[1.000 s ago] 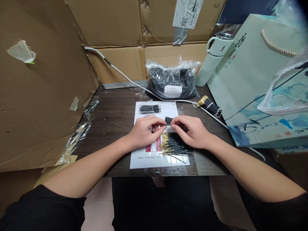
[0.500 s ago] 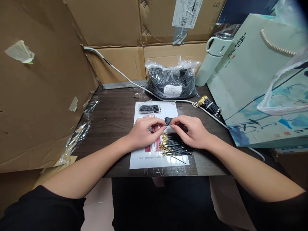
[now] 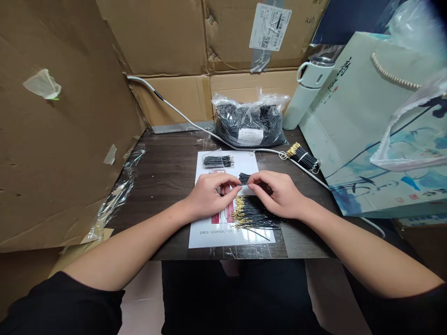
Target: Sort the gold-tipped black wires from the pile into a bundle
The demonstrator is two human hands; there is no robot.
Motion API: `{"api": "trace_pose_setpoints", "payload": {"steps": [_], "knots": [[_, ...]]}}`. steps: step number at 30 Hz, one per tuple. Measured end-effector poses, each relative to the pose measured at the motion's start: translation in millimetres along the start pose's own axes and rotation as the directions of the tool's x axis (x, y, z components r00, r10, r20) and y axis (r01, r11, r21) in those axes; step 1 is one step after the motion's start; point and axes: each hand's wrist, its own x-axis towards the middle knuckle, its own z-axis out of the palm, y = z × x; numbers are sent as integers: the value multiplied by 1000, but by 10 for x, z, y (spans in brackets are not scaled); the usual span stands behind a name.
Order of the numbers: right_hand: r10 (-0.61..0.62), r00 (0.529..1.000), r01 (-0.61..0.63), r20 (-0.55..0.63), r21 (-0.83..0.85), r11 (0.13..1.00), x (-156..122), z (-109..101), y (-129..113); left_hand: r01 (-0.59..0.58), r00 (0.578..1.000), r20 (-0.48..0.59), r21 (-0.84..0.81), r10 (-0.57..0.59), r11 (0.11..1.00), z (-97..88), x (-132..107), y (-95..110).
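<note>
Both hands meet over a printed white sheet (image 3: pixel 209 238) on the dark table. My left hand (image 3: pixel 213 196) pinches one end of a short thin black wire (image 3: pixel 245 184), and my right hand (image 3: pixel 275 191) pinches its other end. Just behind the fingertips lies a small pile of black wire pieces (image 3: pixel 244 177), partly hidden by the right hand. Nearer to me many black wires with gold terminals (image 3: pixel 256 211) lie side by side, gold ends to the left. At the sheet's back sits a clear bag of short black wires (image 3: pixel 218 161).
A large clear bag of black pieces (image 3: pixel 249 123) stands against the cardboard (image 3: pixel 181 100). A white cable (image 3: pixel 181 111) crosses the table. To the right are a tied wire bundle (image 3: pixel 303 157), a pale green bottle (image 3: pixel 307 95) and a paper bag (image 3: pixel 352 139).
The view has tilted up slightly, so the scene sits a little lower. My fingertips have moved slightly apart, showing more of the wire between them; both hands stay in nearly the same place.
</note>
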Motion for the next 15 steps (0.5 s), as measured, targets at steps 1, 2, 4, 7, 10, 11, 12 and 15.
{"api": "trace_pose_setpoints", "payload": {"steps": [1,2,4,7,10,11,12,15], "knots": [[-2,1000,2,0,-1,1000,1,-1,-1,-1,1000,-2,0,1,1000,0,0,-1],[-5,1000,5,1,-1,1000,2,-1,-2,-2,1000,-4,0,2,1000,0,-1,-2],[-9,1000,9,2,-3,1000,5,-3,-5,-3,1000,-9,4,3,1000,2,-3,-7],[-10,1000,10,2,-7,1000,9,-7,-6,-5,1000,-9,7,5,1000,8,-7,-17],[-13,1000,13,1,-8,1000,11,-13,-6,-10,1000,-10,5,11,1000,13,-10,-26],[-14,1000,14,2,-8,1000,12,-14,-6,-13,1000,-11,4,13,1000,15,-10,-27],[-14,1000,14,3,-8,1000,12,-14,-6,-15,1000,-10,4,15,1000,15,-10,-27],[-19,1000,19,3,-10,1000,10,-16,-10,-18,1000,-9,4,18,1000,15,-9,-23]]}}
